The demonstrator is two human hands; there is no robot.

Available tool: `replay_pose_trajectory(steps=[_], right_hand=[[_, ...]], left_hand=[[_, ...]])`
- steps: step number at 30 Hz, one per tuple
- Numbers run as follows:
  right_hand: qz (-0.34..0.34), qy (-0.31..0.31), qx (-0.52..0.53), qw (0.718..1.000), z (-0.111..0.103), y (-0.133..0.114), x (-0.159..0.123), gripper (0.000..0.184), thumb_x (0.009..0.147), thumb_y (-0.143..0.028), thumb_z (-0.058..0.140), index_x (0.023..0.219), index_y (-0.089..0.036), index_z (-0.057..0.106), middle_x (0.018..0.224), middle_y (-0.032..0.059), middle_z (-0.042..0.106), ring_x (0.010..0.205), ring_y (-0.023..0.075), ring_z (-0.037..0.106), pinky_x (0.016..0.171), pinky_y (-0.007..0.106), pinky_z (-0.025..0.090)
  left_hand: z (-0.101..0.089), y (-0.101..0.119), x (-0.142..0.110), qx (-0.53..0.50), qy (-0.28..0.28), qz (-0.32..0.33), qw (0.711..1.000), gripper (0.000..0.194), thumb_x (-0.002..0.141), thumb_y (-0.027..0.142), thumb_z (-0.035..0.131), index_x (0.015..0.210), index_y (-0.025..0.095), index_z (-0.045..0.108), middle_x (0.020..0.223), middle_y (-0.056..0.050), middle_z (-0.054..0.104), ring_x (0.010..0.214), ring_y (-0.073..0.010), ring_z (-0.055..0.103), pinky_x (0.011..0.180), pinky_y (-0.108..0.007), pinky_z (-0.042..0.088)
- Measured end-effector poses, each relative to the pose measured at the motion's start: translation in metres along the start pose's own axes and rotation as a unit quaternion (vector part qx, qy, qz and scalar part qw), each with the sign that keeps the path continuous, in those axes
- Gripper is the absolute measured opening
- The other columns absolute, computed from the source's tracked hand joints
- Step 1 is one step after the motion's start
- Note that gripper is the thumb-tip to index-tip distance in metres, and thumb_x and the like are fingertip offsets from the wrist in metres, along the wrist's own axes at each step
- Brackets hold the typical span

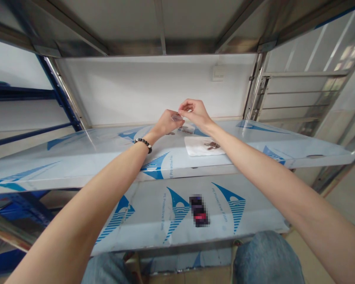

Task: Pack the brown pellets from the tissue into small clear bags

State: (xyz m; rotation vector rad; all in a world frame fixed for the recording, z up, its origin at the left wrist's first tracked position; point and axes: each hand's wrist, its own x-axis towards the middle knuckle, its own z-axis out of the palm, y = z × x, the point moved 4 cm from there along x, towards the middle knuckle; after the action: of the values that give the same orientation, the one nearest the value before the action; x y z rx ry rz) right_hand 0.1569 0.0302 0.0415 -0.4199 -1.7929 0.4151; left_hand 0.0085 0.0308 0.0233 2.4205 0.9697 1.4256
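Clear baggie: looked like a small see-through plastic bag (176, 118), held up around the middle, over the far part of the table (85, 154).
Left hand: the left hand (166, 122) had its fingers clamped on the baggie from the left side.
Right hand: the right hand (197, 112) had thumb and fingertips right at the baggie's top edge. Honestly couldn't tell if they were pinching anything, way too small.
Step in hand: my guess, fiddly fingertip work at the top of the baggie.
Next move: imo it called for a steady left grip and a light right touch.
Under the hands: a small packet (187, 129) lay on the table, contents too blurry to make out.
White sheet: the sheet (195, 146) sat nearer and to the right, with some brown bits (213, 145) on it, beside the right forearm.
Near bench: a dark, pixelated thing (199, 211) lay on the lower bench (149, 197).
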Motion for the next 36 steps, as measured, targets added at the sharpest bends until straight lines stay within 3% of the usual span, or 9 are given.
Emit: replay_pose_trajectory(steps=[8, 20, 36], right_hand=[[0.007, -0.012, -0.024, 1.0, -0.001, -0.008, -0.002, 0.011, 0.079, -0.028, 0.077, 0.078, -0.021, 0.068, 0.083, 0.0043, 0.073, 0.082, 0.0208, 0.064, 0.08, 0.037, 0.053], [0.002, -0.034, -0.023, 0.999, 0.0, -0.006, 0.0, 0.006, 0.082, -0.025, 0.074, 0.079, -0.02, 0.071, 0.082, 0.004, 0.074, 0.078, 0.0196, 0.064, 0.077, 0.036, 0.051], [0.002, -0.023, -0.029, 0.999, -0.003, -0.008, 0.001, 0.006, 0.081, -0.026, 0.074, 0.079, -0.021, 0.071, 0.083, 0.0044, 0.074, 0.082, 0.0208, 0.066, 0.075, 0.035, 0.05]], left_hand=[[0.0, 0.002, -0.006, -0.103, -0.027, -0.056, 0.993, 0.02, 0.078, 0.032, 0.076, 0.071, 0.013, 0.072, 0.066, -0.004, 0.066, 0.061, -0.0139, 0.057, 0.06, -0.029, 0.043], [0.005, 0.0, -0.01, -0.191, -0.041, -0.081, 0.977, 0.01, 0.08, 0.024, 0.072, 0.075, 0.015, 0.071, 0.072, -0.005, 0.069, 0.066, -0.0131, 0.059, 0.065, -0.028, 0.048], [0.004, 0.015, -0.014, -0.197, -0.061, -0.076, 0.976, 0.018, 0.082, 0.029, 0.068, 0.067, 0.018, 0.065, 0.07, -0.006, 0.064, 0.065, -0.0157, 0.057, 0.066, -0.035, 0.047]])
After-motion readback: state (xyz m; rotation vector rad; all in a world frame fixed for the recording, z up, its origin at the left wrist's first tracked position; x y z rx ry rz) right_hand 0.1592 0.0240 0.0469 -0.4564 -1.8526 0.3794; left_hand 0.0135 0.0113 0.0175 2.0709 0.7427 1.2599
